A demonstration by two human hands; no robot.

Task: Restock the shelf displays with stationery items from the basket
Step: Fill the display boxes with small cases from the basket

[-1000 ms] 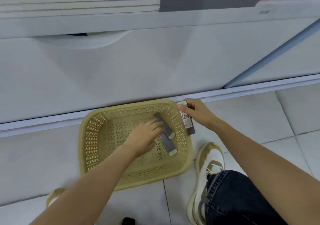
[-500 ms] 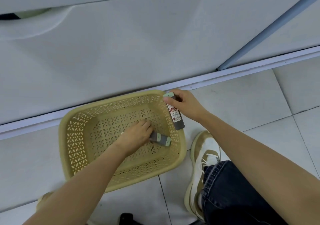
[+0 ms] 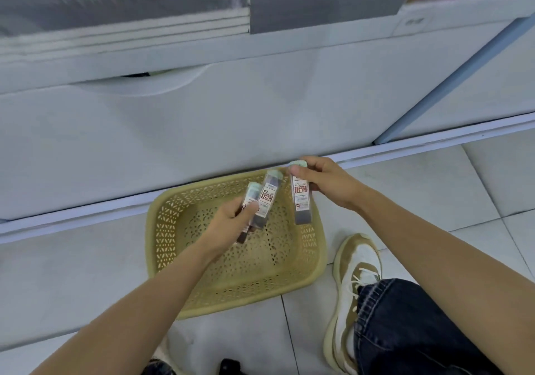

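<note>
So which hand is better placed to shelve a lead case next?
Probably the right hand: it pinches a single lead case nearest the shelf unit; the left hand grips two lead cases.

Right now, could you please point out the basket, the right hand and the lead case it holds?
basket [image 3: 163, 230]: head view, left lattice wall.
right hand [image 3: 327, 183]: head view, back of the hand.
lead case [image 3: 301, 198]: head view, printed label.
</note>
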